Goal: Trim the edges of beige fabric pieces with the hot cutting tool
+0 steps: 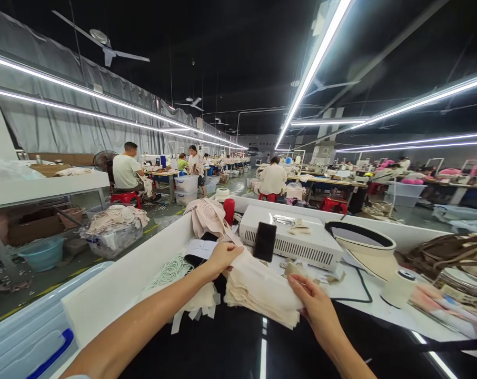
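My left hand (224, 258) pinches the upper left corner of a cream fabric piece (262, 276). At its right end, my right hand (310, 296) holds the same piece between thumb and fingers, so it stretches between both hands. Directly beneath lies a stack of similar cream fabric pieces (258, 306) with layered edges, on a glossy black surface (207, 347). Left of the stack, under my left forearm, are more cream pieces with pale strips (199, 305) sticking out. A white label card (201, 248) sits just behind my left wrist.
Behind the stack stand a dark phone (265, 242), a white vented box (289, 234) and a red thread cone (229, 211). Pale green cord (171, 272) lies left. At right are a sun visor (365, 247) and cream thread cone (398, 289). People sit at sewing tables beyond.
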`<state>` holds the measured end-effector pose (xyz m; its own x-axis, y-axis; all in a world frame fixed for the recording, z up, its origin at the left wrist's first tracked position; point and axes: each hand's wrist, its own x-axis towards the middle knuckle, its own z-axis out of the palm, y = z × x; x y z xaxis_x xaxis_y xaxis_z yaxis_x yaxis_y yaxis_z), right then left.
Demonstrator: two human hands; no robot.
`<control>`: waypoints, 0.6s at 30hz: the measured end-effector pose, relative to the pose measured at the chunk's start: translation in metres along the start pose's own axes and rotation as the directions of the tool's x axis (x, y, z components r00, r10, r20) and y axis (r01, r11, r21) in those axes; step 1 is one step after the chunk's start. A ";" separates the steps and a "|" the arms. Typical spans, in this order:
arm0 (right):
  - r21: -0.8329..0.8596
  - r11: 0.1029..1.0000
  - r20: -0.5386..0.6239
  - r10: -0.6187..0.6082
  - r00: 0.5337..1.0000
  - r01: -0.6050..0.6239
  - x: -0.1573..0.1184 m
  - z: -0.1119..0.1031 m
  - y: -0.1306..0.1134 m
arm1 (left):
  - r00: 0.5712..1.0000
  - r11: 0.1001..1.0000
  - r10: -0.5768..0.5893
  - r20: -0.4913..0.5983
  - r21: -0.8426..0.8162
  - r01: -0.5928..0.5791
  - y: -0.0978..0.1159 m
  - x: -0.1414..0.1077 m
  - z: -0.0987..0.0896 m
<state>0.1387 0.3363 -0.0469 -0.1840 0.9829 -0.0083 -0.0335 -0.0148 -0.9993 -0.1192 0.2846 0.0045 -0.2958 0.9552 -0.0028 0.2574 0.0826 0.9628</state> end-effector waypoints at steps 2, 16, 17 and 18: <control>0.017 1.000 -0.009 0.006 1.000 -0.006 0.009 -0.003 0.003 | 0.999 0.999 -0.048 0.015 0.025 0.048 -0.003 0.005 -0.001; -0.328 0.923 -0.039 -0.228 0.973 0.203 0.049 -0.004 0.043 | 0.972 0.954 -0.223 0.067 0.218 0.204 -0.037 -0.005 0.006; -0.368 0.901 -0.032 -0.261 0.965 0.231 0.050 -0.005 0.046 | 0.973 0.954 -0.219 0.072 0.223 0.198 -0.038 -0.006 0.007; -0.402 0.877 -0.022 -0.295 0.955 0.262 0.051 -0.006 0.047 | 0.974 0.954 -0.213 0.078 0.230 0.190 -0.038 -0.007 0.007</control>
<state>0.1333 0.3864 -0.0950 -0.1445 0.9471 0.2865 0.3172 0.3186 -0.8932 -0.1209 0.2766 -0.0338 -0.2713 0.9349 -0.2289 0.4013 0.3260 0.8560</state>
